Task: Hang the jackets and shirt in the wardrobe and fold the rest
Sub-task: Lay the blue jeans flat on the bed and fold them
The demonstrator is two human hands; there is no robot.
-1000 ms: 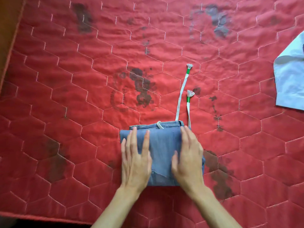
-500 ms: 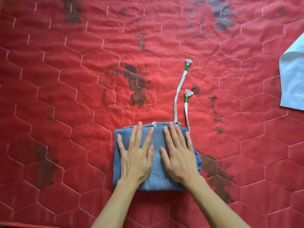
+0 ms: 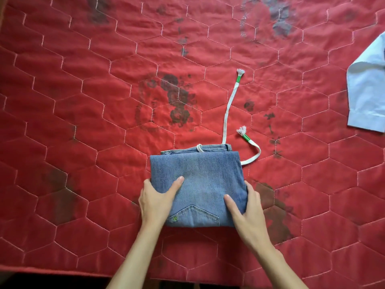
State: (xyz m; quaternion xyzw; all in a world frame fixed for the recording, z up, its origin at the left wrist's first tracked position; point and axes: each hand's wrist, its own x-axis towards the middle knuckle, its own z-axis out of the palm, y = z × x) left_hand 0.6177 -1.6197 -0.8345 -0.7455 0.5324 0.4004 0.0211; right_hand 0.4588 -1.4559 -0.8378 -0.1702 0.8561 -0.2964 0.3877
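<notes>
Jeans (image 3: pixel 200 178) sit folded into a tight blue square on the red quilt (image 3: pixel 83 101), low and centre, close to its near edge. Left hand (image 3: pixel 155 202) has the left side: thumb laid flat on top, fingers (image 3: pixel 146 186) wrapped round the edge and mostly out of sight beneath. Right hand (image 3: pixel 248 213) mirrors it on the right side, thumb on the denim, fingers curled down over the fold. Both are gripping the bundle.

A back pocket (image 3: pixel 194 213) with a small green tag faces up between the two hands, and the waistband (image 3: pixel 208 147) peeks out along the far edge. A white drawstring (image 3: pixel 229 105) trails from there. One end runs straight away across the quilt and the other loops off to the right, both tipped green with frayed tassels. Dark stains mark the quilt. Far right, well apart, a pale blue shirt (image 3: pixel 368 90) lies cuff-down at the frame edge.
</notes>
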